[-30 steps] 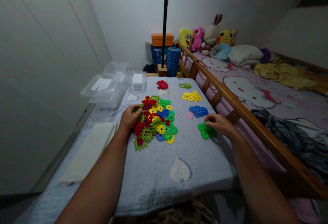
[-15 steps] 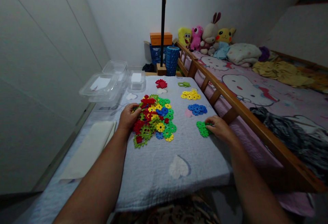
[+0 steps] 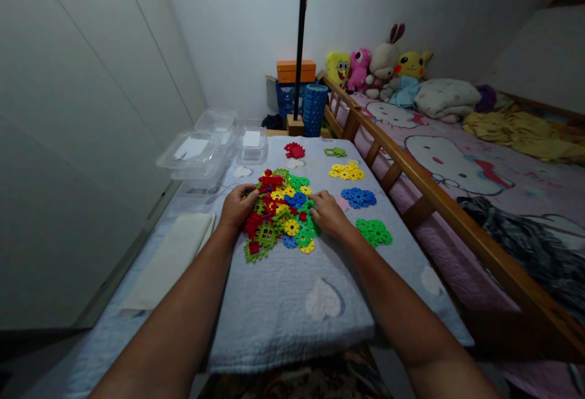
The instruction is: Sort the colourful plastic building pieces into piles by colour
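Observation:
A mixed heap of plastic building pieces (image 3: 276, 213) lies mid-table, with red, yellow, blue and green toothed discs and lime square frames. My left hand (image 3: 236, 206) rests against the heap's left side, fingers loosely bent and apart, partly over its edge. On the opposite side, my right hand (image 3: 329, 214) touches the heap near green and blue discs, its index finger stretched out; the other fingertips are partly hidden. Sorted groups lie to the right: green discs (image 3: 375, 233), blue discs (image 3: 359, 197), yellow discs (image 3: 347, 172), lime pieces (image 3: 335, 152) and red pieces (image 3: 295, 150).
Clear plastic containers (image 3: 192, 150) stand at the table's back left, before a folded cream cloth (image 3: 171, 262). A wooden bed rail (image 3: 411, 186) runs along the right side. Behind the table rise a black pole (image 3: 300, 39) and a blue foam roller (image 3: 314, 109).
My right hand has left the green group and moved left to the mixed heap. The green discs lie free on the cloth. My left hand stays at the heap; the view has shifted slightly.

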A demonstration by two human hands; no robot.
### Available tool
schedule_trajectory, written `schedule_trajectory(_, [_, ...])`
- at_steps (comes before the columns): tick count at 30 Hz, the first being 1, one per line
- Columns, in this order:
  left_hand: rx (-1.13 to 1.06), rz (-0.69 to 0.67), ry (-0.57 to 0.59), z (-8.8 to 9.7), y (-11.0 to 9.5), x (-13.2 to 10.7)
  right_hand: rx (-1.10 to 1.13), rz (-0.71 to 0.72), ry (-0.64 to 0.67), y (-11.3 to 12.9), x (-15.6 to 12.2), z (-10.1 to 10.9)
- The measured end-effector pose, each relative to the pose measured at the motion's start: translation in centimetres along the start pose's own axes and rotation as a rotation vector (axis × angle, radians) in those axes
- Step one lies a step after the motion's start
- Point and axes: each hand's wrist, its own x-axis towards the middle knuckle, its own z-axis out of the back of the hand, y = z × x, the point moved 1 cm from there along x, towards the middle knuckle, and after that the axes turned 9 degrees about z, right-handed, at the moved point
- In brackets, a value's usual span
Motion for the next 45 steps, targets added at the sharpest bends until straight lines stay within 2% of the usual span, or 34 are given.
schedule_trajectory(4, [-0.015, 0.000, -0.001, 0.0, -0.2, -0.1, 0.007, -0.029, -0.027, -0.6, 0.1, -1.1])
schedule_trajectory(8, [-0.008, 0.003, -0.004, 0.0, -0.1, -0.1, 0.108, -0.048, -0.126, -1.2, -0.2, -0.7])
schedule_trajectory(11, [-0.004, 0.000, -0.009, 0.1, 0.2, -0.1, 0.210, -0.083, -0.137, -1.7, -0.6, 0.9])
schedule_trajectory(14, [0.009, -0.010, 0.000, 0.2, 0.4, -0.2, 0.298, -0.130, -0.144, -2.9, -1.7, 3.5])
schedule_trajectory(19, [0.023, -0.031, 0.001, 0.4, 0.2, -0.5, 0.352, -0.260, -0.146, -6.0, -5.8, 7.8])
schedule_trajectory(22, [0.018, -0.037, 0.007, 0.4, 0.0, -0.7, 0.390, -0.330, -0.100, -7.2, -8.4, 8.8])
schedule_trajectory(25, [0.012, -0.041, 0.011, 0.4, -0.1, -0.9, 0.398, -0.329, -0.065, -7.4, -10.1, 8.6])
schedule_trajectory(30, [0.005, -0.037, 0.022, 0.4, -0.2, -1.1, 0.200, -0.284, -0.061, -7.0, -10.2, 7.7])
schedule_trajectory(36, [0.010, -0.047, 0.023, 0.4, 0.1, -0.9, -0.158, -0.279, 0.008, -6.3, -8.4, 7.3])
schedule_trajectory(38, [0.020, -0.048, 0.026, 0.4, 0.2, -0.9, -0.187, -0.261, 0.046, -5.1, -7.2, 7.1])
schedule_trajectory(42, [0.033, -0.047, 0.035, 0.5, 0.1, -0.9, -0.059, -0.031, 0.165, -1.1, -4.0, 5.8])
schedule_trajectory(45, [0.028, -0.043, 0.041, 0.6, 0.0, -1.0, 0.018, 0.075, 0.194, 1.8, -1.7, 4.2])
